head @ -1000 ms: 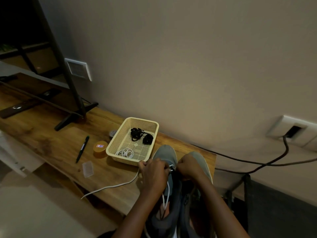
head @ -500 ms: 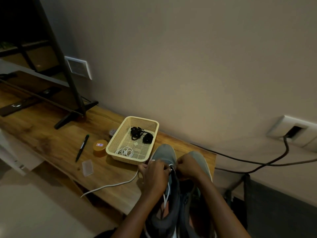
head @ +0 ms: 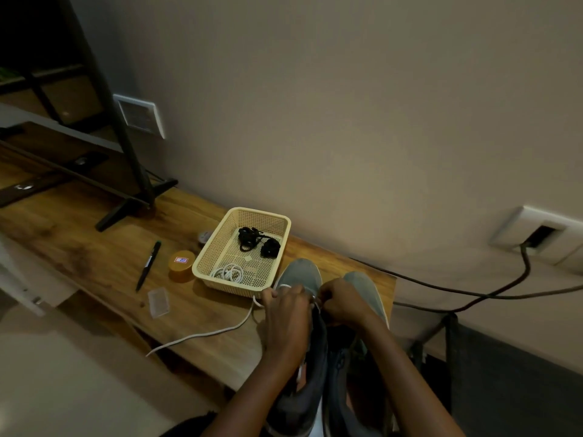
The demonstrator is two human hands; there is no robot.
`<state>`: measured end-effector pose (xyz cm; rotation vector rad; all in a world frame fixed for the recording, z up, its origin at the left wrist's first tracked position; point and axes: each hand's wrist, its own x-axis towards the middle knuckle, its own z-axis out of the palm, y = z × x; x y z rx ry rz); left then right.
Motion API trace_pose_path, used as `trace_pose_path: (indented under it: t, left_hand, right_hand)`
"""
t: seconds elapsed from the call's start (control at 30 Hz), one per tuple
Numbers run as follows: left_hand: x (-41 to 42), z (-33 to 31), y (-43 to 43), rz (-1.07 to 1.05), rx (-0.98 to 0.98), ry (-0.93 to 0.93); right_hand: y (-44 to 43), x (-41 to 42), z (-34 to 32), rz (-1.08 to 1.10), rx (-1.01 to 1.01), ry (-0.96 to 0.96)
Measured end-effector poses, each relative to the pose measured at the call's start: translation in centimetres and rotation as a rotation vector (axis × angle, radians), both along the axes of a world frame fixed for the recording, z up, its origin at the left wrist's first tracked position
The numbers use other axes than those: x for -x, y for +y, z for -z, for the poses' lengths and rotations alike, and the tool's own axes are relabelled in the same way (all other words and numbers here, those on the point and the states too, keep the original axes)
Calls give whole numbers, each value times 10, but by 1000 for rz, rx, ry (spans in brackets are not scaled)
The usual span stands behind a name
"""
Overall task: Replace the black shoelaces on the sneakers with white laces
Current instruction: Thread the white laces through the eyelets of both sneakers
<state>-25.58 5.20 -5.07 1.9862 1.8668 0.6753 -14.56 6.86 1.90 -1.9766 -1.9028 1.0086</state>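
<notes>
Hardly anything has moved since the earlier frame: both hands stay bunched over the toe end of the lacing, and only the view has drifted a little.

The left hand (head: 285, 313) is curled, and the white lace (head: 205, 334) comes out of its far side, so it grips the lace. The right hand (head: 342, 301) is curled too, fingertips turned in toward the left hand, and seems to pinch a short white bit at the eyelets. The exact hold is hidden between the knuckles.

Both hands work on the left sneaker (head: 299, 272), which stands beside the right sneaker (head: 362, 283). Their long axes run straight away from the person, toes toward the wall.

From the left hand the free tail of the lace runs down-left across the tabletop (head: 94, 257) to its near edge and hangs over it. So the slack lies wholly on the left hand's side, well apart from the right hand. Another white strand shows lower down along the tongue, under the left wrist.

I judge that the next pull through an eyelet must draw that tail rightward, across the shoe's axis.

Just left of the shoe toes sits the basket (head: 227, 283), holding the black laces (head: 252, 238) and a coiled white lace (head: 230, 272).
</notes>
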Motion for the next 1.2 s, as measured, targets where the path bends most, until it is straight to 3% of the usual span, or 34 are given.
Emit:
trace_pose_path:
  t: [0.2,0.5,0.67,0.77,0.9,1.07,1.2]
  left_hand:
    - [2,-30,-6,12,-131,116]
    - [6,-45,-10,-14,-57,141]
    - [9,-50,-9,-15,-18,137]
    - [12,-54,-8,-15,8,66]
    - [13,-53,-11,1,23,41]
    - [14,-48,-12,4,89,99]
    - [12,-46,-12,-39,60,37]
  right_hand:
    - [4,-1,8,92,1,51]
    - [9,-5,1,238,14,-4]
    - [10,-23,-8,288,-184,-136]
    - [7,-24,-6,106,-294,-221]
    - [0,-9,-5,-132,-253,-405]
    - [2,-23,-5,-78,-317,-502]
    - [3,-27,-3,-77,-281,-403]
